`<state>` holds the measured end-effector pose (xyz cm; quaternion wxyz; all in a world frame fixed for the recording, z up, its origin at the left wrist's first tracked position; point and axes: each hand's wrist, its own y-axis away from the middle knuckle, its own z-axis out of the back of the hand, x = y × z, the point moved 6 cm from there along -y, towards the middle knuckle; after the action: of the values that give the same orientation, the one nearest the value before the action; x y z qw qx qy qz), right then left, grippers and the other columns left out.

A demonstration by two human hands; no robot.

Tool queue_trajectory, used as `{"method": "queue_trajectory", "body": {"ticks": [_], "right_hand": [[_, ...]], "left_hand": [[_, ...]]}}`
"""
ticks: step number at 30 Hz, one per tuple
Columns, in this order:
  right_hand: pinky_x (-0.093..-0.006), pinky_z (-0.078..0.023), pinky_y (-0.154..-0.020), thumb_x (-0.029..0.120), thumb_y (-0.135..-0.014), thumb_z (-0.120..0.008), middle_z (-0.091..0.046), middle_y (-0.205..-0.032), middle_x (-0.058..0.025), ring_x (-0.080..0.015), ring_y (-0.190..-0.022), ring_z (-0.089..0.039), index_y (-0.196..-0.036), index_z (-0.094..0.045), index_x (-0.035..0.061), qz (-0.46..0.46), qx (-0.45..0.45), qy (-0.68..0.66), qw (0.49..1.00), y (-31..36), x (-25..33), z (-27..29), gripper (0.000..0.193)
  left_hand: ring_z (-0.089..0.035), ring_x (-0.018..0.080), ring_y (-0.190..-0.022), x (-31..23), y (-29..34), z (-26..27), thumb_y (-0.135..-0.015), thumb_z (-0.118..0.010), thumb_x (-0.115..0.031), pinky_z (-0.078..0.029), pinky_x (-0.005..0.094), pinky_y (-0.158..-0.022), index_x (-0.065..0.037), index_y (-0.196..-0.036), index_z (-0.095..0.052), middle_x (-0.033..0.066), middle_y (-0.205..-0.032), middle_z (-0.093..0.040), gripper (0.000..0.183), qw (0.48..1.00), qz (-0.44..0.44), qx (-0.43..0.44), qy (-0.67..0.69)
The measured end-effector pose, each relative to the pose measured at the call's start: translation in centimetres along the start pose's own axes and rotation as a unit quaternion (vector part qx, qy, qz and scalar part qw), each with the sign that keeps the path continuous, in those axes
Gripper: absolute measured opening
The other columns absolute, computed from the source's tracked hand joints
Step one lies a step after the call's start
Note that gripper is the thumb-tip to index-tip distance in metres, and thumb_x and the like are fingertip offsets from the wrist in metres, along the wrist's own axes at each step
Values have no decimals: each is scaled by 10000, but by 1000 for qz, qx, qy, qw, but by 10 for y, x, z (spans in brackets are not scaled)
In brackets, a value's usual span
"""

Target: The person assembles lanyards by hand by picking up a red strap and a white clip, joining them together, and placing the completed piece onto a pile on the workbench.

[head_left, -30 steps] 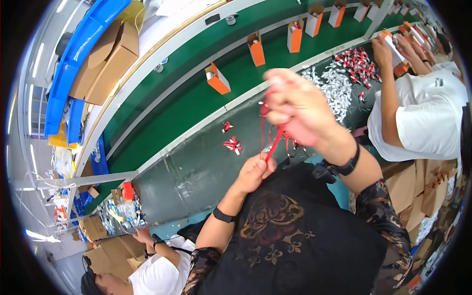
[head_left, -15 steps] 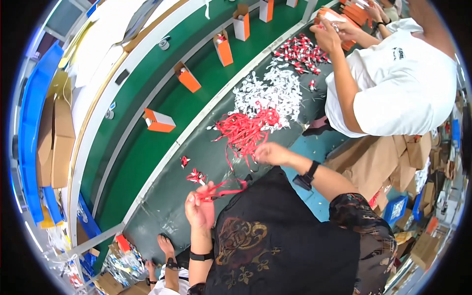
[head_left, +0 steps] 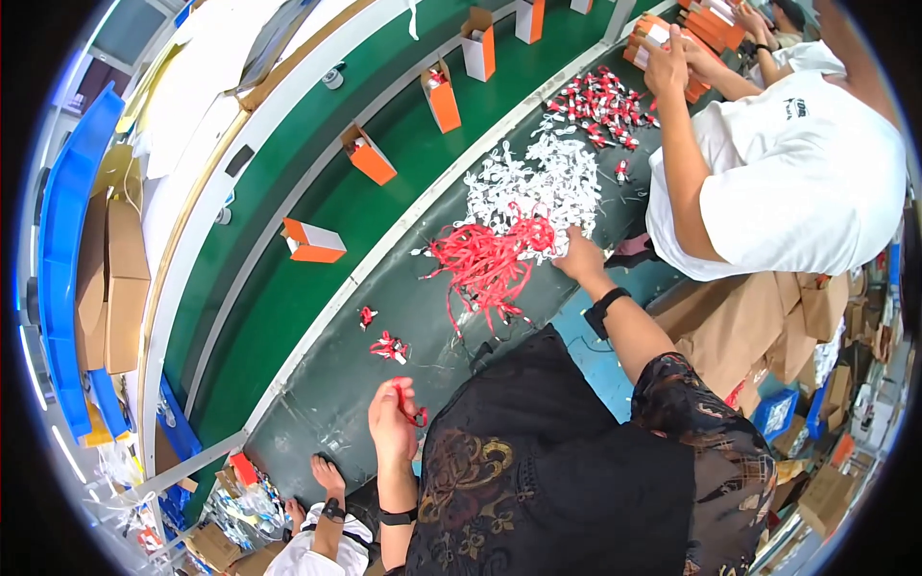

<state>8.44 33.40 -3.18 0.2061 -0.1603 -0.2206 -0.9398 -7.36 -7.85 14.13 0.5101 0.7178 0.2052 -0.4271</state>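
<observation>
My left hand [head_left: 392, 422] is closed around a red strap [head_left: 419, 417], folded up, with a loop showing beside the fingers. Reaching forward, my right hand [head_left: 580, 257] is at the near right edge of a pile of small white corded pieces [head_left: 509, 187]. Its fingers are bunched, and what they pinch, if anything, is hidden. Left of that hand lies a tangled heap of red straps [head_left: 480, 264], overlapping the white pile. Two small red-and-white bundles, a nearer one [head_left: 388, 347] and a farther one [head_left: 367, 316], rest on the dark table between the heap and my left hand.
Orange-and-white open boxes [head_left: 370, 158] stand in a row on the green belt [head_left: 259, 307] beyond the table rim. More red-and-white bundles [head_left: 600, 106] are piled farther off. A co-worker in a white shirt [head_left: 807, 173] works at right; another person's hand [head_left: 327, 474] rests on the table at lower left.
My right hand has moved from beside the red heap forward and right to the white pile. The strap stretched out from my left hand is now gathered into it.
</observation>
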Motion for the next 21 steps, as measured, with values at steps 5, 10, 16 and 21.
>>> {"method": "queue_trajectory", "body": {"ticks": [5,10,16,21], "right_hand": [[-481,-506,-798,220,-761,-778,-586,-1088,-180,-386,-1009,-616,-1250,-430,88,-28,-108,-20,994,43,17,9,615],[-468,-498,-775,148,-806,-702,-608,-997,-140,-375,-946,-616,-1143,-551,106,47,-120,-46,991,35,-12,-21,371],[-405,-509,-723,146,-881,-619,-615,-868,-88,-302,-791,-633,-1084,-613,86,168,-188,-56,966,63,4,14,212],[-225,-465,-570,208,-972,-556,-617,-852,2,-85,-765,-620,-1025,-595,79,-49,172,-622,762,99,67,28,145]], "left_hand": [[-546,69,-700,-6,10,-13,-941,-577,-39,-458,199,-669,9,-1083,-636,53,-963,-663,160,997,0,24,-70],[-554,72,-685,-3,15,-23,-938,-585,-48,-460,211,-640,-20,-1065,-544,66,-928,-658,136,994,6,66,-82],[-549,74,-659,-9,14,-21,-936,-585,-49,-454,217,-607,-71,-1011,-446,81,-912,-650,159,991,4,67,-114],[-548,75,-668,-30,13,-29,-941,-576,-50,-452,224,-604,-56,-1027,-469,77,-916,-643,137,994,-37,82,-64]]}}
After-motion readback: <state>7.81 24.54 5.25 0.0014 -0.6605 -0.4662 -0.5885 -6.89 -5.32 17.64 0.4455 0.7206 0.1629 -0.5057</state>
